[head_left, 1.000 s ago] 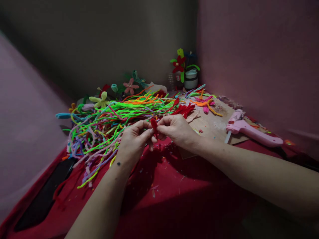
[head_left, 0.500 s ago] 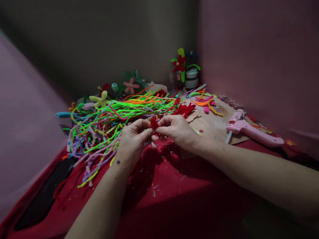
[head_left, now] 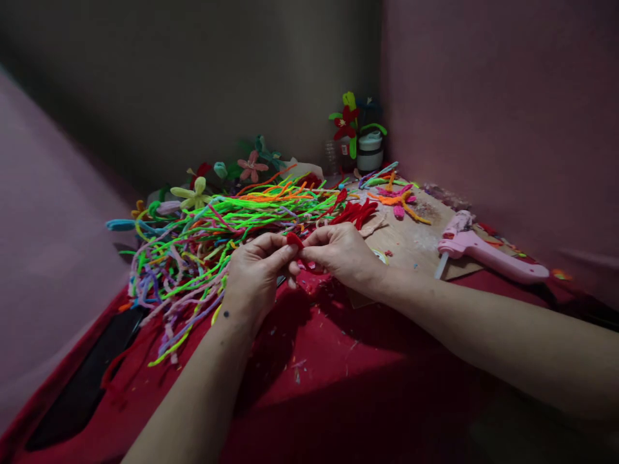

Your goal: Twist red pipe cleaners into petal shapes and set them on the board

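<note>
Between my two hands is a short red pipe cleaner piece [head_left: 294,241], bent into a small petal-like loop. My left hand [head_left: 258,267] pinches it from the left with thumb and forefinger. From the right, my right hand [head_left: 341,252] grips it the same way, fingertips almost touching the left ones. Part of the red piece is hidden by the fingers. Just behind the hands lie a pile of colourful pipe cleaners [head_left: 261,209] and a bunch of red pipe cleaner pieces [head_left: 358,212].
A pink glue gun [head_left: 493,254] rests at the right on a brown board [head_left: 411,241], near an orange and pink pipe cleaner flower [head_left: 400,198]. Finished flowers [head_left: 251,166] and a lidded container [head_left: 371,151] stand at the back. A black flat object [head_left: 82,386] lies at the left.
The red piece has tilted lower and leftward between my fingertips, and my left thumb now presses over it. The whole view has shifted slightly.
</note>
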Motion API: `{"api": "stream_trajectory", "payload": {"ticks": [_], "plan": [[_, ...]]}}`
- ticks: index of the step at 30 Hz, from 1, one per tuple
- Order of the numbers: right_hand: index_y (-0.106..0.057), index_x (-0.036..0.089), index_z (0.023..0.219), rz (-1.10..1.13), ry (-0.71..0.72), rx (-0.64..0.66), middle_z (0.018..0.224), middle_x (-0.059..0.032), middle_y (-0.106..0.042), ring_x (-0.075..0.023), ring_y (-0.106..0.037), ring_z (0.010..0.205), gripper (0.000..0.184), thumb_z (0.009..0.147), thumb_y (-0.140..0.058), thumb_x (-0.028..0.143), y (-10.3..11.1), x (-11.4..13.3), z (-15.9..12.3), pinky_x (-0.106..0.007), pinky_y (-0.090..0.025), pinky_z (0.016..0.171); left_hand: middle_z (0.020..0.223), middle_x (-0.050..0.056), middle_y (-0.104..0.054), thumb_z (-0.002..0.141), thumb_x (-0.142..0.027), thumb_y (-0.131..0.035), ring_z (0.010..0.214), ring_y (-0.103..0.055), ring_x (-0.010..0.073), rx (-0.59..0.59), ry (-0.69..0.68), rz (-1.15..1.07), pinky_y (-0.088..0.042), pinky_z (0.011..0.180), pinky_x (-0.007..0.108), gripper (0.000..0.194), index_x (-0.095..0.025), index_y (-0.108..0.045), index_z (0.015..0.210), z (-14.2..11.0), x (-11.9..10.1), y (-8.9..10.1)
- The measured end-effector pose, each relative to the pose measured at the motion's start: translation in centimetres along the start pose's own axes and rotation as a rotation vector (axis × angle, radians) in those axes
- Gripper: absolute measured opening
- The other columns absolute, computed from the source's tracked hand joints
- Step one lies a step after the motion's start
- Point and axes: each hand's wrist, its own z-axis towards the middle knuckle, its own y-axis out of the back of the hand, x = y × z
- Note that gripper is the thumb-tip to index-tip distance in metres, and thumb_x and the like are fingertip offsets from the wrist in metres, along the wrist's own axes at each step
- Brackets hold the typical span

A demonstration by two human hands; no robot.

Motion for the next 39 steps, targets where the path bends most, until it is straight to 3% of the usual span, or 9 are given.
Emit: {"api": "stream_trajectory", "payload": {"ticks": [7,14,21,32,39], "plan": [[-0.06,0.012,0.062,-0.036,0.032,0.092,0.054,0.0018,-0.054,-0.0069,-0.043,0.05,0.014,0.071,-0.054,0.021,0.0,-0.4,0.1,-0.021,-0.032,0.05,0.051,-0.003,-0.059,0.064,-0.025,-0.07,0.04,-0.051,0.0087,0.017,-0.005,0.078,-0.041,0.038,0.018,0.018,-0.014,-0.061,0.075,0.0,-0.4,0.3],[-0.061,0.012,0.065,-0.089,0.047,0.074,0.056,0.0022,-0.053,-0.0064,-0.041,0.052,0.011,0.071,-0.054,0.018,0.0,-0.2,-0.1,-0.022,-0.031,0.052,0.051,-0.003,-0.056,0.066,-0.024,-0.069,0.042,-0.05,0.0074,0.009,-0.072,0.103,-0.041,0.04,0.017,0.015,-0.015,-0.062,0.075,0.0,-0.3,0.4],[-0.059,0.012,0.064,0.109,-0.032,0.127,0.055,0.0015,-0.054,-0.0063,-0.041,0.048,0.013,0.073,-0.056,0.022,0.0,-0.4,0.1,-0.022,-0.031,0.049,0.05,-0.002,-0.058,0.068,-0.026,-0.066,0.039,-0.049,0.0079,0.012,-0.056,0.143,-0.04,0.039,0.018,0.016,-0.014,-0.061,0.077,0.2,-0.1,0.6],[-0.068,0.012,0.067,-0.439,0.188,-0.032,0.062,-0.0028,-0.064,-0.0097,-0.052,0.06,0.014,0.076,-0.057,0.011,-0.3,-0.2,-0.3,-0.023,-0.037,0.061,0.048,-0.002,-0.057,0.056,-0.008,-0.057,0.039,-0.05,0.0096,-0.049,0.068,0.069,-0.04,0.037,0.019,0.011,-0.015,-0.053,0.064,0.2,0.4,-0.5],[-0.07,0.013,0.072,-0.526,0.202,-0.011,0.064,-0.0038,-0.065,-0.0108,-0.053,0.061,0.013,0.077,-0.058,0.013,-0.5,-0.8,-0.3,-0.023,-0.037,0.061,0.05,-0.001,-0.056,0.053,-0.008,-0.058,0.041,-0.049,0.0082,-0.022,0.183,-0.007,-0.035,0.037,0.018,0.011,-0.014,-0.053,0.061,0.4,0.5,-0.4]]}}
